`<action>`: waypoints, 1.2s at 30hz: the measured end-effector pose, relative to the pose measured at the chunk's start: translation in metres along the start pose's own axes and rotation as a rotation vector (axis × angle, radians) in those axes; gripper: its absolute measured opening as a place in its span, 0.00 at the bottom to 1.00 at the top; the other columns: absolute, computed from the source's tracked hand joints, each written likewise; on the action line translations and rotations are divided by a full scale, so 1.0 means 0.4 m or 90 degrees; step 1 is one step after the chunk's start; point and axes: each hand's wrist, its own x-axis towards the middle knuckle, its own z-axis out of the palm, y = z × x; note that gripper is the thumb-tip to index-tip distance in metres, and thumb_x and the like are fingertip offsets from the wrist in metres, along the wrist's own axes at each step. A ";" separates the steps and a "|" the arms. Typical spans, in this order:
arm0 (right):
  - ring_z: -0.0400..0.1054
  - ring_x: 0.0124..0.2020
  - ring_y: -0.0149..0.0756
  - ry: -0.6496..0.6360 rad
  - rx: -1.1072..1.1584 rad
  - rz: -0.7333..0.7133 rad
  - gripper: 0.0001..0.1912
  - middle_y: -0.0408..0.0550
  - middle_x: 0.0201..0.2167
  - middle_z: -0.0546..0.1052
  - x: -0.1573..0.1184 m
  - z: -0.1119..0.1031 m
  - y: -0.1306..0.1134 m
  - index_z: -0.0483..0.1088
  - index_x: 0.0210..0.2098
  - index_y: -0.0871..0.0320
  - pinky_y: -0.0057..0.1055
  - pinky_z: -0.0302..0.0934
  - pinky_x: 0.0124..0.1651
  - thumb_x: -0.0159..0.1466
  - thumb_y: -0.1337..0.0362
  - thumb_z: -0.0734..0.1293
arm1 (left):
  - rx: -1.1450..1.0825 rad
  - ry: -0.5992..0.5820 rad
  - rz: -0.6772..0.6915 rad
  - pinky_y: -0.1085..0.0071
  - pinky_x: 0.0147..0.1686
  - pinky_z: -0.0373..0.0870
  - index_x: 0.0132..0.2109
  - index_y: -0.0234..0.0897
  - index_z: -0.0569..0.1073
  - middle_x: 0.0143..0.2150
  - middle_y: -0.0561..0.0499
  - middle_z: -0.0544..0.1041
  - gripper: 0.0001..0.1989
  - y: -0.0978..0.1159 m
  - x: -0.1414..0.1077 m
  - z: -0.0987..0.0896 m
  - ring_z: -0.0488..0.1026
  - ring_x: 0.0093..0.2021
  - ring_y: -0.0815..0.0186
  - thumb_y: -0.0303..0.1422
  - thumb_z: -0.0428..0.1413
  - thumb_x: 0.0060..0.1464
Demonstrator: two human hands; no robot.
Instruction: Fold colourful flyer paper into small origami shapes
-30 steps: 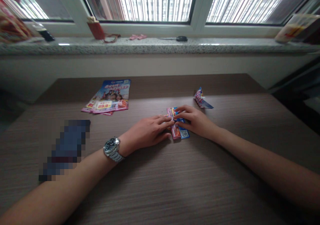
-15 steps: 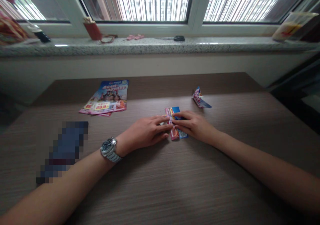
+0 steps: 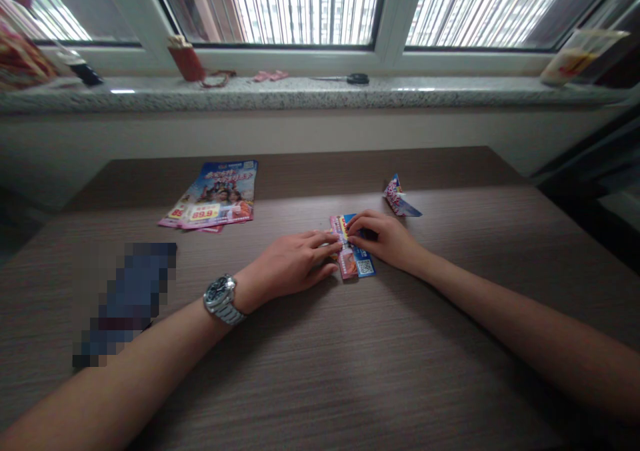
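A small folded piece of printed paper (image 3: 364, 264), pink on its left side and blue on its right, lies flat on the brown table (image 3: 320, 371). The fingers of my left hand (image 3: 295, 261) are spread and rest flat on its left part. From the right, my right hand (image 3: 387, 237) touches the upper middle of the paper, its fingers bent and the thumb and fingertips close together. Whether a paper edge is between those fingertips is too small to tell. A folded paper figure (image 3: 399, 199) stands behind my right hand.
Printed flyers (image 3: 220, 197) are stacked at the back left. A pixelated dark blue object (image 3: 133, 291) lies beside my left forearm. On the stone windowsill (image 3: 280, 97) are scissors (image 3: 356, 78), a red holder (image 3: 187, 61) and a plastic cup (image 3: 575, 57).
My right hand has shifted slightly up, and its fingers, flat on the paper before, are now bent together. More of the paper's blue lower part shows. My left hand has barely moved.
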 end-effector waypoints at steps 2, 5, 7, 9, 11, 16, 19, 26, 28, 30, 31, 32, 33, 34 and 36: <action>0.73 0.45 0.40 -0.001 -0.007 0.002 0.01 0.51 0.42 0.78 0.005 0.001 0.004 0.76 0.37 0.57 0.39 0.68 0.50 0.66 0.68 0.71 | -0.001 0.000 0.001 0.59 0.63 0.69 0.64 0.40 0.70 0.65 0.43 0.71 0.20 0.001 0.001 -0.001 0.73 0.61 0.57 0.39 0.49 0.70; 0.73 0.45 0.40 -0.008 -0.022 -0.003 0.02 0.51 0.43 0.77 0.009 0.002 0.008 0.76 0.35 0.56 0.40 0.68 0.50 0.65 0.68 0.71 | -0.001 0.010 0.006 0.59 0.62 0.70 0.64 0.39 0.70 0.65 0.43 0.72 0.20 0.002 0.001 -0.002 0.73 0.61 0.57 0.39 0.49 0.70; 0.73 0.44 0.40 -0.010 -0.031 -0.002 0.02 0.51 0.42 0.76 0.009 0.002 0.007 0.76 0.34 0.57 0.40 0.68 0.49 0.64 0.68 0.72 | -0.002 0.014 0.005 0.60 0.61 0.71 0.63 0.39 0.71 0.65 0.43 0.72 0.19 0.003 0.002 -0.002 0.73 0.61 0.57 0.38 0.48 0.71; 0.73 0.45 0.40 -0.017 -0.039 -0.002 0.02 0.51 0.43 0.75 0.007 0.001 0.007 0.75 0.34 0.57 0.39 0.68 0.49 0.64 0.68 0.72 | -0.004 0.011 -0.005 0.61 0.60 0.72 0.63 0.39 0.71 0.65 0.43 0.72 0.19 0.003 0.002 -0.002 0.74 0.61 0.58 0.38 0.47 0.71; 0.72 0.46 0.41 -0.025 -0.043 -0.003 0.03 0.52 0.43 0.75 0.003 -0.001 0.006 0.75 0.34 0.57 0.40 0.68 0.50 0.63 0.67 0.73 | -0.008 0.004 -0.016 0.61 0.59 0.73 0.63 0.40 0.71 0.65 0.44 0.72 0.19 0.003 0.002 0.000 0.75 0.60 0.58 0.36 0.45 0.72; 0.72 0.48 0.43 -0.042 -0.049 -0.008 0.02 0.53 0.46 0.74 -0.013 -0.003 -0.003 0.76 0.35 0.57 0.43 0.68 0.53 0.63 0.67 0.73 | -0.013 -0.006 -0.029 0.60 0.57 0.75 0.64 0.41 0.70 0.66 0.45 0.70 0.19 0.000 0.001 0.006 0.75 0.59 0.57 0.35 0.44 0.73; 0.72 0.49 0.42 -0.046 -0.044 -0.019 0.02 0.52 0.47 0.73 -0.028 -0.006 -0.021 0.76 0.35 0.56 0.42 0.68 0.54 0.64 0.66 0.73 | -0.006 -0.013 -0.027 0.59 0.57 0.75 0.64 0.41 0.70 0.67 0.44 0.70 0.19 -0.001 0.001 0.007 0.76 0.59 0.57 0.35 0.45 0.72; 0.70 0.53 0.44 -0.069 -0.037 -0.037 0.01 0.53 0.50 0.72 -0.077 -0.013 -0.068 0.77 0.37 0.54 0.42 0.67 0.55 0.65 0.66 0.72 | 0.004 -0.006 -0.018 0.61 0.57 0.75 0.64 0.40 0.71 0.66 0.44 0.71 0.19 0.003 0.002 0.002 0.76 0.59 0.58 0.34 0.45 0.72; 0.70 0.53 0.44 -0.078 -0.032 -0.045 0.02 0.54 0.51 0.72 -0.087 -0.015 -0.074 0.77 0.38 0.54 0.42 0.67 0.55 0.66 0.66 0.72 | 0.008 0.000 -0.017 0.62 0.57 0.75 0.64 0.40 0.71 0.66 0.44 0.71 0.19 0.004 0.002 0.003 0.76 0.59 0.58 0.34 0.46 0.72; 0.70 0.54 0.44 -0.093 -0.027 -0.054 0.03 0.53 0.52 0.72 -0.094 -0.018 -0.078 0.78 0.39 0.52 0.42 0.67 0.56 0.66 0.65 0.72 | 0.010 0.008 -0.014 0.62 0.56 0.75 0.64 0.40 0.71 0.65 0.43 0.71 0.19 0.003 0.001 0.006 0.76 0.58 0.58 0.34 0.46 0.72; 0.70 0.55 0.44 -0.100 -0.025 -0.058 0.04 0.53 0.53 0.72 -0.097 -0.019 -0.080 0.78 0.40 0.52 0.42 0.67 0.56 0.66 0.65 0.72 | 0.010 0.012 -0.012 0.62 0.56 0.75 0.64 0.40 0.71 0.65 0.43 0.72 0.19 0.002 0.001 0.007 0.76 0.58 0.57 0.34 0.46 0.72; 0.69 0.55 0.44 -0.105 -0.025 -0.058 0.04 0.53 0.53 0.72 -0.100 -0.020 -0.080 0.78 0.40 0.51 0.42 0.67 0.56 0.66 0.66 0.72 | 0.011 0.014 -0.010 0.62 0.56 0.75 0.64 0.40 0.71 0.65 0.43 0.72 0.19 0.001 0.001 0.008 0.77 0.58 0.57 0.34 0.46 0.72; 0.69 0.55 0.44 -0.108 -0.024 -0.057 0.04 0.53 0.53 0.72 -0.102 -0.021 -0.081 0.78 0.41 0.51 0.42 0.67 0.57 0.66 0.66 0.71 | 0.013 0.016 -0.008 0.62 0.55 0.76 0.64 0.40 0.71 0.65 0.43 0.72 0.19 0.000 0.001 0.009 0.77 0.58 0.57 0.34 0.47 0.72; 0.69 0.56 0.44 -0.110 -0.024 -0.055 0.04 0.53 0.53 0.71 -0.104 -0.022 -0.081 0.78 0.41 0.51 0.42 0.67 0.57 0.66 0.66 0.71 | 0.015 0.017 -0.007 0.61 0.55 0.76 0.64 0.40 0.71 0.65 0.43 0.72 0.19 0.000 0.000 0.009 0.77 0.57 0.57 0.34 0.47 0.72; 0.69 0.55 0.44 -0.111 -0.017 -0.050 0.04 0.53 0.53 0.71 -0.107 -0.024 -0.077 0.78 0.41 0.51 0.41 0.67 0.57 0.67 0.65 0.71 | 0.016 0.012 -0.009 0.61 0.56 0.76 0.64 0.40 0.70 0.65 0.43 0.72 0.19 -0.001 0.000 0.008 0.77 0.58 0.57 0.35 0.47 0.72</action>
